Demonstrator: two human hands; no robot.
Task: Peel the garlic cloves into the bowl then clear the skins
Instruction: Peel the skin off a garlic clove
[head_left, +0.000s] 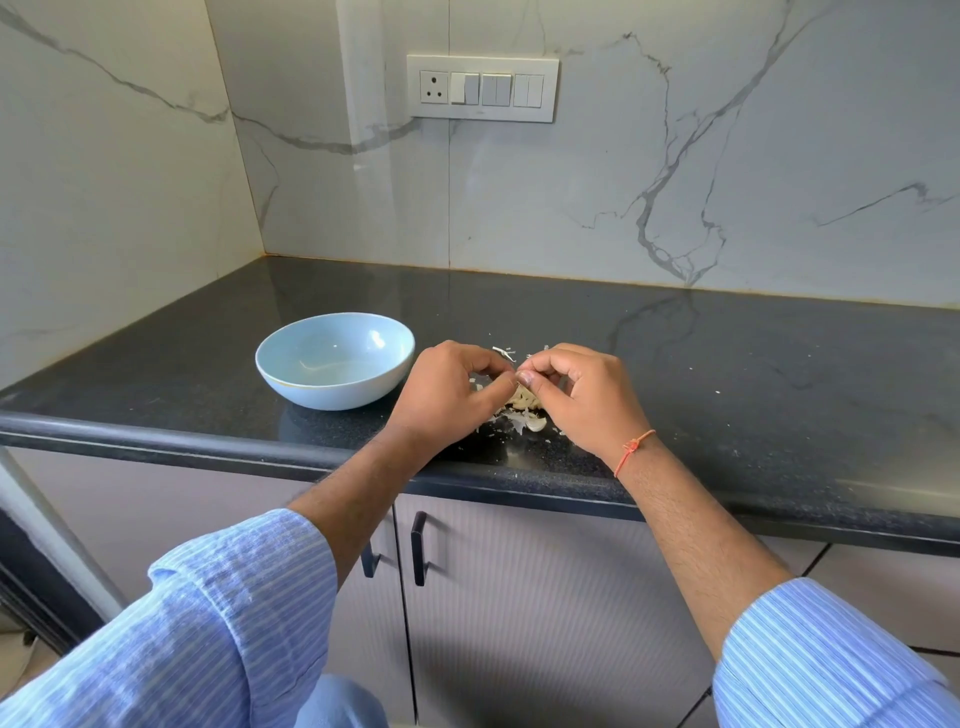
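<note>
A pale blue bowl (335, 359) stands on the black countertop (727, 364), and its inside looks bare. Just right of it my left hand (447, 389) and my right hand (582, 395) meet fingertip to fingertip above the counter. Both pinch a garlic clove (517, 382) between them, mostly hidden by the fingers. Under the hands lies a small heap of garlic cloves (524, 402) with white papery skins (519, 421). More skin flakes (504, 353) lie behind the hands.
The bowl's rim sits close to my left hand. Tiny skin crumbs dot the counter to the right. Marble walls close the counter at the back and left; a switch panel (483, 88) hangs on the back wall. Cabinet doors with black handles (418, 548) are below.
</note>
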